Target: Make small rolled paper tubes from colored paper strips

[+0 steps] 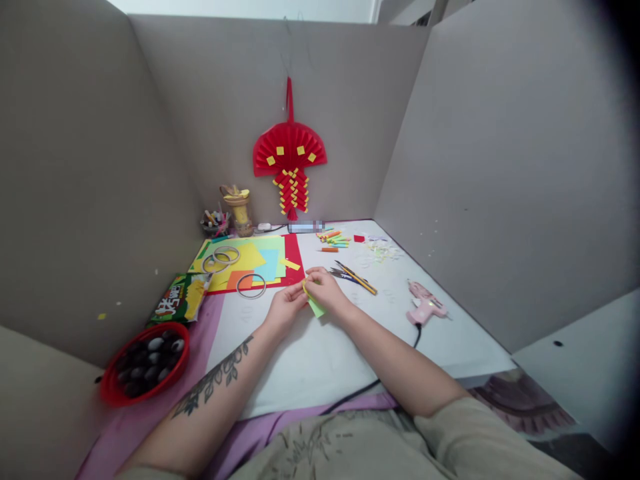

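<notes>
A small strip of yellow-green paper (316, 307) is pinched between my two hands above the white table. My left hand (289, 305) holds its left end with thumb and fingertips. From the other side my right hand (324, 291) grips it, fingers bent over its upper part. Just right of my right hand lie dark-handled scissors (345, 275) and a yellow pencil (363, 281). Beyond my left hand rests a grey ring (251, 285), partly on stacked coloured paper (270, 263).
A pink glue gun (425, 303) with a black cable lies at right. Rolled paper tubes (333, 238) and paper scraps (383, 250) are at the back. A red bowl (185, 347) of dark round things and a snack bag (183, 299) stand left. A red paper fan (290, 147) hangs on the grey partition.
</notes>
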Demonstrator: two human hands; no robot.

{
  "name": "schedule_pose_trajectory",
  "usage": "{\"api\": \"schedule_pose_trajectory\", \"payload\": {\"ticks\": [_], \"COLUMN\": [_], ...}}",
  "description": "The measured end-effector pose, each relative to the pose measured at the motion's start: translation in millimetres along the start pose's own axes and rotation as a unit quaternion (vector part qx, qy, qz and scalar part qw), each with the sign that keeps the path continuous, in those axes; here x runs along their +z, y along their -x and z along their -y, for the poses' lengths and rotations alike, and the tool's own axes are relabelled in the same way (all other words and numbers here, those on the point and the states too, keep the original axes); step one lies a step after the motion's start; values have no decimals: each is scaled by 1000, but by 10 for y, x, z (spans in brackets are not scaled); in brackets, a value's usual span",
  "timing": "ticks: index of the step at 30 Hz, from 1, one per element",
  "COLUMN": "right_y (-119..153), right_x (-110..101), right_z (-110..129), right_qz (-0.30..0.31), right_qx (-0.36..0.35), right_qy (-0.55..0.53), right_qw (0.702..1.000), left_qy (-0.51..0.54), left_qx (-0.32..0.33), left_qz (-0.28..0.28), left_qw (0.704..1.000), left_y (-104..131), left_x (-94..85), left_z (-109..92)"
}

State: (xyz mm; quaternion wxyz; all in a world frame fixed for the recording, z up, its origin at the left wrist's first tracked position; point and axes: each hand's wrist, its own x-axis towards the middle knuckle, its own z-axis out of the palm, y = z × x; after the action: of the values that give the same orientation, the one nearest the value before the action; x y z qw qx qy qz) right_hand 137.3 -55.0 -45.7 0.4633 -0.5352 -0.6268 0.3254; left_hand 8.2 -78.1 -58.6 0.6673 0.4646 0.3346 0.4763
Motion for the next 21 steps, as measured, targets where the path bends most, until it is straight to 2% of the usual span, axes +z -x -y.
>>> {"api": "schedule_pose_trajectory", "payload": {"ticks": [8,11,15,21], "right_y": [-14,-3,45,101], "right_x": [-31,-68,-99,-67], "right_z": [-21,-15,27,74], "right_qz": [1,7,54,88], "right_qx": [-13,-78,-176,-214], "right_qy": [41,111,188,242], "right_qw": [999,991,965,942], "left_qy": [-3,-55,-142,-261], "left_qx": [3,-13,-2,15], "left_qz": [2,-46,-93,-119], "left_qw": [1000,997,985,958], "left_y": [20,13,-25,-40], "left_x": [-7,-38,-94,-150], "left_z": [-64,-118,-146,-159]}}
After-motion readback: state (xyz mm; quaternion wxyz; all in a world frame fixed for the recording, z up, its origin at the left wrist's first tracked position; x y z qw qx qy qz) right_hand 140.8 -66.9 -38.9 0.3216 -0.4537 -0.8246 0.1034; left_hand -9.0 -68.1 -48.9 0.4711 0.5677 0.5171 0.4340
